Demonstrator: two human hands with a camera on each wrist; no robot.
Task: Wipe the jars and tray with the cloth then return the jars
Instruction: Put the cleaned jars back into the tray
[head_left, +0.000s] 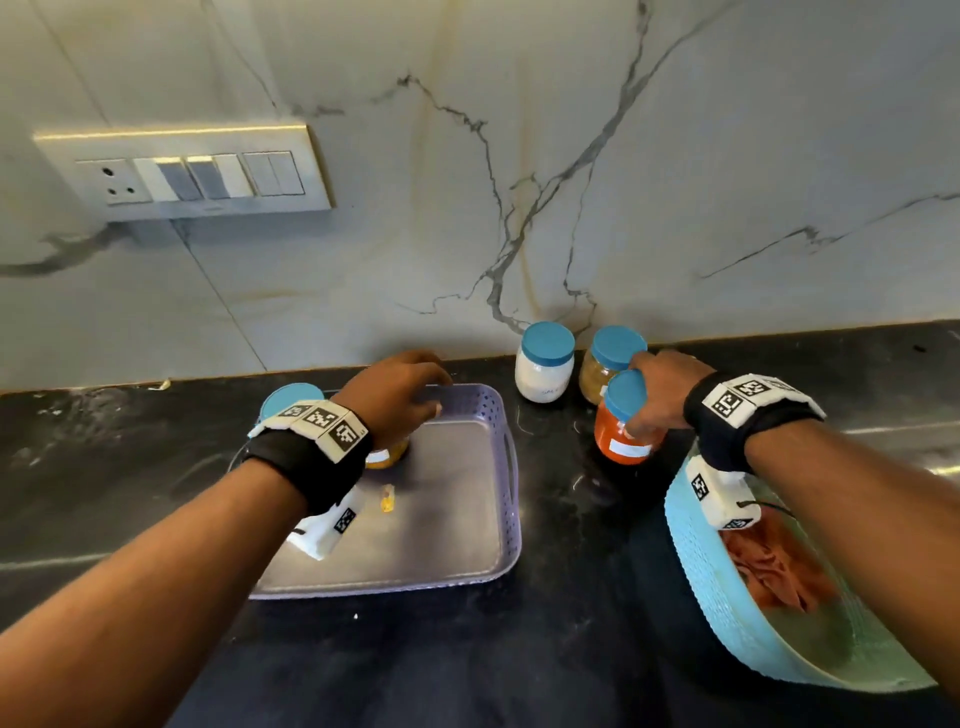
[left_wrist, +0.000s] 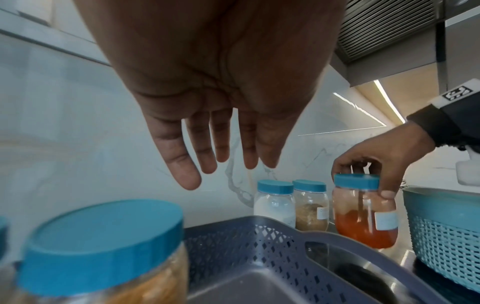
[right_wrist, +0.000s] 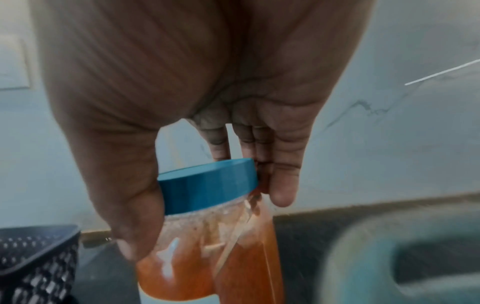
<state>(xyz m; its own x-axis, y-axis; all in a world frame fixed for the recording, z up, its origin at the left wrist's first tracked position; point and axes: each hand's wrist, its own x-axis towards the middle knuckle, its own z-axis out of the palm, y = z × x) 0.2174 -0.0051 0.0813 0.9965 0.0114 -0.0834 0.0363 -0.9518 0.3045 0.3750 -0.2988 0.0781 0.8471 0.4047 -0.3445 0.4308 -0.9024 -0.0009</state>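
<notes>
The orange jar (head_left: 626, 421) is gripped just under its lid by the right hand (head_left: 662, 387) — the left hand (left_wrist: 207, 98) is held above the tray (head_left: 498, 410), fingers straight, nothing held.

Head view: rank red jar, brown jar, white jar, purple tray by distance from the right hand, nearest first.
1. red jar: in the right hand grip, on the counter.
2. brown jar: just behind it, by the wall.
3. white jar: left of the brown jar.
4. purple tray: farther left.
</notes>
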